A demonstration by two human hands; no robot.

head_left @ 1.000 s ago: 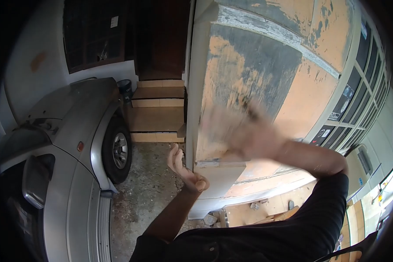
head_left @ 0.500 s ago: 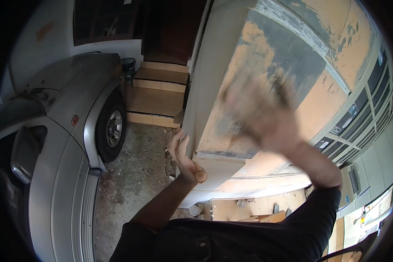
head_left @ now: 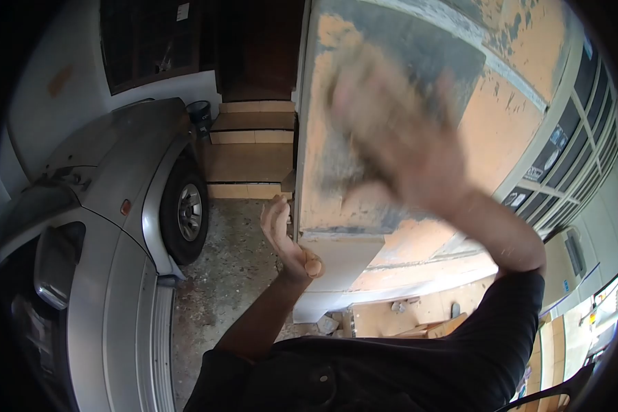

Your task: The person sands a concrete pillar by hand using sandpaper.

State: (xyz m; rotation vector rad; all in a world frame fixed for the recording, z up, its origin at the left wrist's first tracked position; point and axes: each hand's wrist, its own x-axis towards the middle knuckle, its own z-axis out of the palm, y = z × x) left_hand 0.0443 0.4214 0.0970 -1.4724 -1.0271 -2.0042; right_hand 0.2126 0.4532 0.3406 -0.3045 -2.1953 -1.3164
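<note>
My right hand [head_left: 405, 144], smeared by motion, is over a wall face [head_left: 371, 216] with worn orange paint and dark grey patches. Its thumb spreads down and left, while the fingers point up toward the grey area. Whether something lies under that palm I cannot tell. Lower and to the left, my left hand [head_left: 285, 237] is beside the wall's vertical corner, its fingers raised and slightly curled, thumb apart, nothing visible in it. A pale, bare band [head_left: 343, 261] of wall lies just right of the left wrist.
A silver car [head_left: 110, 233] stands close on the left, its front wheel [head_left: 185, 209] facing the wall. Tiled steps [head_left: 247, 165] lead to a dark doorway, with a dark bucket [head_left: 199, 115] beside them. A window grille [head_left: 553, 165] borders the wall at right; rubble [head_left: 327, 323] lies below.
My right hand has moved up and slightly left across the wall face. My left hand stays near the corner. The whole view has shifted a little.
</note>
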